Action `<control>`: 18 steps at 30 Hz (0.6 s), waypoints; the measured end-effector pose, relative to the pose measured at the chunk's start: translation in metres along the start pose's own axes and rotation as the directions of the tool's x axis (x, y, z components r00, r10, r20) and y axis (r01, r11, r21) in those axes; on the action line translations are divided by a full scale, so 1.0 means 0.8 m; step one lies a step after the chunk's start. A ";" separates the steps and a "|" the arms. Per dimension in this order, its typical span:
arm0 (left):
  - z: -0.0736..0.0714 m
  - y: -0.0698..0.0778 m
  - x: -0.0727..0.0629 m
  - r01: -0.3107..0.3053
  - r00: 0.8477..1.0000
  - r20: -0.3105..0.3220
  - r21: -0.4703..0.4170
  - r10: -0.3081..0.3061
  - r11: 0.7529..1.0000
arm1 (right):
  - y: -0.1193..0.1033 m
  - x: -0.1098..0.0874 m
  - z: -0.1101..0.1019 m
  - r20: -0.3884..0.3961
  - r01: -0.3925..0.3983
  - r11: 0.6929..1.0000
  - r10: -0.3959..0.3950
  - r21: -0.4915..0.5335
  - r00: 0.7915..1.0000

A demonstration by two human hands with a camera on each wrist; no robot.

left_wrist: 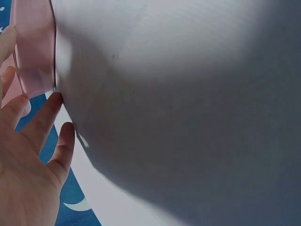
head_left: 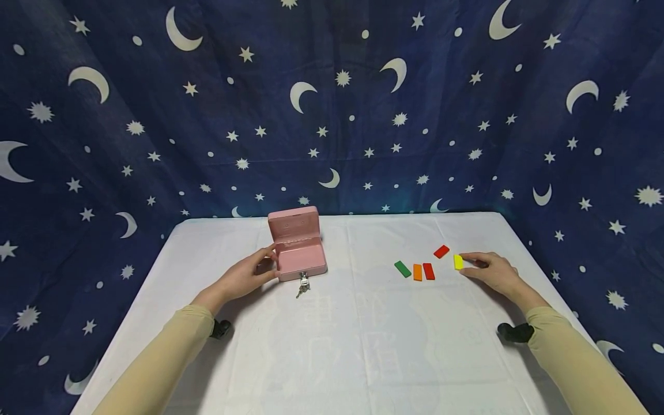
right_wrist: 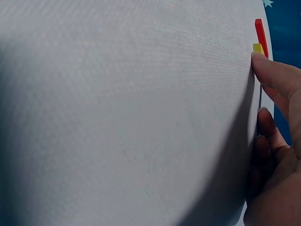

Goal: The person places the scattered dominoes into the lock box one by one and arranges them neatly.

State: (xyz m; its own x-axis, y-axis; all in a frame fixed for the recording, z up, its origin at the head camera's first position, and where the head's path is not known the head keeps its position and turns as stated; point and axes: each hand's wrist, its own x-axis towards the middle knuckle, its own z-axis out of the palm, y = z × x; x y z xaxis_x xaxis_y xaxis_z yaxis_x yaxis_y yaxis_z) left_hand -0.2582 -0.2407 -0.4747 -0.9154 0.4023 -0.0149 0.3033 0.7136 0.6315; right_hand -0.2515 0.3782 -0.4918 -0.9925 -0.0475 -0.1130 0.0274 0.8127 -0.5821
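A pink metal cash box (head_left: 302,257) stands on the left half of the table with its lid raised. Keys (head_left: 303,285) hang from the lock at its front. My left hand (head_left: 246,275) rests against the box's left side; in the left wrist view its fingers (left_wrist: 44,120) are spread and fairly straight, some touching the pink wall. Over on the right, my right hand (head_left: 493,274) pinches a yellow domino block (head_left: 458,262) between thumb and finger, low over the cloth. The right wrist view shows the thumb on the yellow block (right_wrist: 257,47), with a red block behind it.
Left of the yellow block lie a green block (head_left: 402,269), an orange block (head_left: 417,272) and a red block (head_left: 428,271). Another red block (head_left: 441,252) lies farther back. A white cloth (head_left: 363,346) covers the table; a dark blue star-and-moon curtain (head_left: 353,104) surrounds it.
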 end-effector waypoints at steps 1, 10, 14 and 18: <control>0.000 0.000 0.000 -0.002 1.000 -0.002 -0.003 0.002 1.000 | 0.000 0.000 0.000 -0.001 0.001 1.000 -0.001 -0.003 1.000; 0.001 0.000 -0.001 -0.019 1.000 -0.012 -0.014 0.019 1.000 | -0.001 -0.001 0.002 -0.046 0.034 0.998 -0.037 -0.057 0.998; 0.001 -0.001 -0.001 -0.012 1.000 -0.012 -0.012 0.012 1.000 | 0.001 0.000 0.005 -0.081 0.050 0.996 -0.055 -0.069 0.995; 0.001 -0.001 -0.001 -0.016 1.000 -0.008 -0.021 0.016 1.000 | -0.006 0.000 0.003 -0.127 0.057 0.997 -0.063 -0.048 0.990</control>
State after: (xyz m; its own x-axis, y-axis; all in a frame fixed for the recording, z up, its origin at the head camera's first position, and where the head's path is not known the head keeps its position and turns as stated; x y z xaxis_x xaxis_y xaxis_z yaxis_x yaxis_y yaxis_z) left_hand -0.2572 -0.2413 -0.4760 -0.9126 0.4088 0.0010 0.3119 0.6948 0.6480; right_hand -0.2516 0.3730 -0.4914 -0.9993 -0.0246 0.0268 -0.0353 0.8353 -0.5487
